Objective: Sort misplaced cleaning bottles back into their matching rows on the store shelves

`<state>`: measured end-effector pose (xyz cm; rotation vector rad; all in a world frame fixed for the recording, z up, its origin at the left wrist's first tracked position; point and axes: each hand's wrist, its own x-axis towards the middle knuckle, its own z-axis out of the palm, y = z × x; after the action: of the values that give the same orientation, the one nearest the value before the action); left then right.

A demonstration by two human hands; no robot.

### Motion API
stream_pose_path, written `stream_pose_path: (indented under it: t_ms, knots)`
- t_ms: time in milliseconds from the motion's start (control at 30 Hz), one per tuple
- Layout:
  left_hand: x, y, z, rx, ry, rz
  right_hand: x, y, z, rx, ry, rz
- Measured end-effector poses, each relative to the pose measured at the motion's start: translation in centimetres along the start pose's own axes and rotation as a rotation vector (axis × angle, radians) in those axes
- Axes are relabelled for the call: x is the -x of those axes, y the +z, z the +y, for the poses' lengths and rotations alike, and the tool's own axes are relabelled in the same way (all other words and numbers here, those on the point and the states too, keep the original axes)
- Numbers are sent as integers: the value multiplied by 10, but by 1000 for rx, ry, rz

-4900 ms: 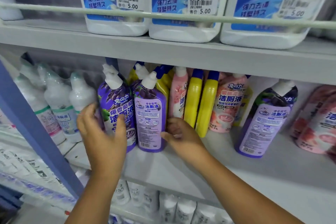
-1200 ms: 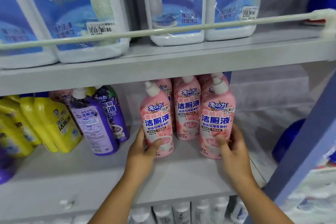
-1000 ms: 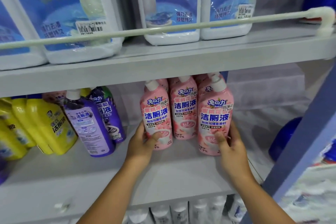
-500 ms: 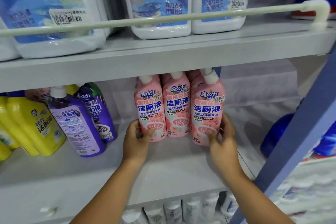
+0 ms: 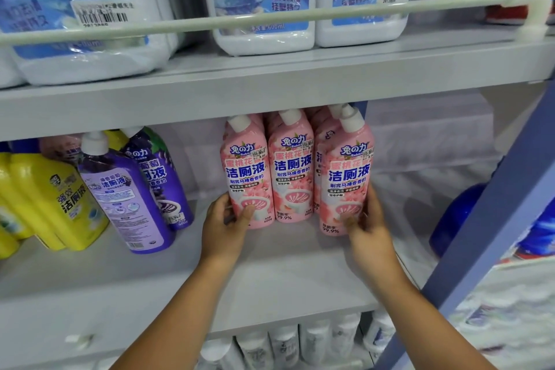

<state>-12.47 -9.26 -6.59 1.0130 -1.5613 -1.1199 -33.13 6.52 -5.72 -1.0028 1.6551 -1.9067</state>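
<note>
Pink toilet-cleaner bottles stand in a tight group on the middle grey shelf (image 5: 285, 273). My left hand (image 5: 226, 224) grips the base of the left pink bottle (image 5: 246, 171), thumb across its front. My right hand (image 5: 365, 227) holds the lower part of the right pink bottle (image 5: 347, 171), which stands slightly forward. A middle pink bottle (image 5: 292, 171) stands between them, with more pink ones hidden behind. Further left stand two purple bottles (image 5: 126, 198) leaning, and yellow bottles (image 5: 54, 204).
Large white jugs with blue labels (image 5: 264, 3) fill the upper shelf behind a pale guard rail (image 5: 300, 16). A blue upright post (image 5: 492, 228) crosses at right, with a dark blue bottle (image 5: 453, 216) behind it. White bottles (image 5: 285, 342) line the shelf below.
Both hands have stayed on the pink bottles and slid them back and closer together; the view has dropped slightly. Much earlier I was handling purple bottles further left.
</note>
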Motion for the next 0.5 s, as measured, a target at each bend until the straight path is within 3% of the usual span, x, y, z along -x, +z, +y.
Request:
stream_pose_path:
  t_ms: [167,367,500]
  knots:
    - [2,2,7,44,14,9,-2,5,1,111,-16,120]
    - [6,2,14,50,5,2,0,7,-5,225,-42,150]
    - [15,-5,14,96,-69,18,29,14,-24,249,-153,337]
